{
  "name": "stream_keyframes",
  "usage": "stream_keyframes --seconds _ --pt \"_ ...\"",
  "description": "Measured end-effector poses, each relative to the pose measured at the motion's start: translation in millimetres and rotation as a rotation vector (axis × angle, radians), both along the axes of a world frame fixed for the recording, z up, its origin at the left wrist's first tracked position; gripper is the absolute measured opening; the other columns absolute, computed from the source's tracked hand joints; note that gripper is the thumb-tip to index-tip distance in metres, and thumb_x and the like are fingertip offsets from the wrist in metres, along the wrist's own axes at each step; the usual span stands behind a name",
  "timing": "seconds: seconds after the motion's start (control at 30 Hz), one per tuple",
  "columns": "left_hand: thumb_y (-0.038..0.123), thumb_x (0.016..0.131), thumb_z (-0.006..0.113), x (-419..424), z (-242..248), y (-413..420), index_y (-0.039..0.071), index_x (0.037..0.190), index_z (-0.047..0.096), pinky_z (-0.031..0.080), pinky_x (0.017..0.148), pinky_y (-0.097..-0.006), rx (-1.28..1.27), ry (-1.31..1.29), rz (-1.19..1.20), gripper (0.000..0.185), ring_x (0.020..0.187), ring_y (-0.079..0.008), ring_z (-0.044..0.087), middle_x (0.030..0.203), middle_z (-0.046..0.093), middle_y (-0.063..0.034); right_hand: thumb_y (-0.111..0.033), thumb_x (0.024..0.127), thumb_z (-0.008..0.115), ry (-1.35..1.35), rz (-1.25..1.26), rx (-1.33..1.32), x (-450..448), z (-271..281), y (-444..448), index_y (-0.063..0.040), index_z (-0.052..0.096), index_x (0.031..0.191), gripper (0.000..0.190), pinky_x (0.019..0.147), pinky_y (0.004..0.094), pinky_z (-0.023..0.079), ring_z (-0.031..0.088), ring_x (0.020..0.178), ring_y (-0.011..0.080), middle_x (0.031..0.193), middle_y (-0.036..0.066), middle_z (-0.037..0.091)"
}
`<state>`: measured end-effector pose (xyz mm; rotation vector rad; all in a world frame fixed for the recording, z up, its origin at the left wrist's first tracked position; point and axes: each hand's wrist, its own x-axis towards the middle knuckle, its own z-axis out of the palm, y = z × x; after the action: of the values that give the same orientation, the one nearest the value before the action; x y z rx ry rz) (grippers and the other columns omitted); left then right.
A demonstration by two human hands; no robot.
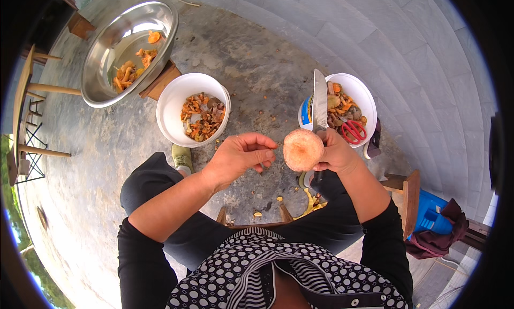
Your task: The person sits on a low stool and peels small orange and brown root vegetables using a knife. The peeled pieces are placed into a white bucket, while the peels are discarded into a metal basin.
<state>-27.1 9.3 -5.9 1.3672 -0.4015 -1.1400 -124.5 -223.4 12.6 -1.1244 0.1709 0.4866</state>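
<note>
My right hand point(336, 152) holds a broad-bladed kitchen knife point(320, 96), its blade pointing away from me. The same hand also grips a large pale orange mushroom point(302, 149), its round cap turned up toward me. The mushroom hides part of the knife and some of my fingers. Just left of the cap is my left hand point(247, 153), fingers loosely bent and nothing visible in them. Beyond it stands a white plastic bucket point(168, 108) with cut orange and brown mushroom pieces point(202, 118). The knife blade crosses a second white bucket point(367, 96), where mushrooms point(341, 102) and red-handled scissors point(353, 132) lie.
A large steel basin point(96, 84) with several orange mushrooms point(126, 76) rests on a wooden stool point(162, 82) at the upper left. Mushroom scraps point(257, 214) lie on the concrete floor by my feet. To the right, dark red cloth point(433, 242) hangs by a blue plastic container point(427, 212).
</note>
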Motion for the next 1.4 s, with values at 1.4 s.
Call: stream_keyframes --seconds 1.4 --pt "0.011 0.082 0.066 2 7 4 0.003 0.105 0.06 0.045 0.094 -0.0372 -0.101 0.618 0.175 0.025 0.102 -0.0239 0.061 0.096 0.064 -0.0071 -0.005 0.085 0.059 -0.572 -0.27 -0.96 8 7 37 -0.001 0.062 0.097 0.014 0.052 0.0282 0.047 0.062 0.061 0.0149 0.079 0.008 0.065"
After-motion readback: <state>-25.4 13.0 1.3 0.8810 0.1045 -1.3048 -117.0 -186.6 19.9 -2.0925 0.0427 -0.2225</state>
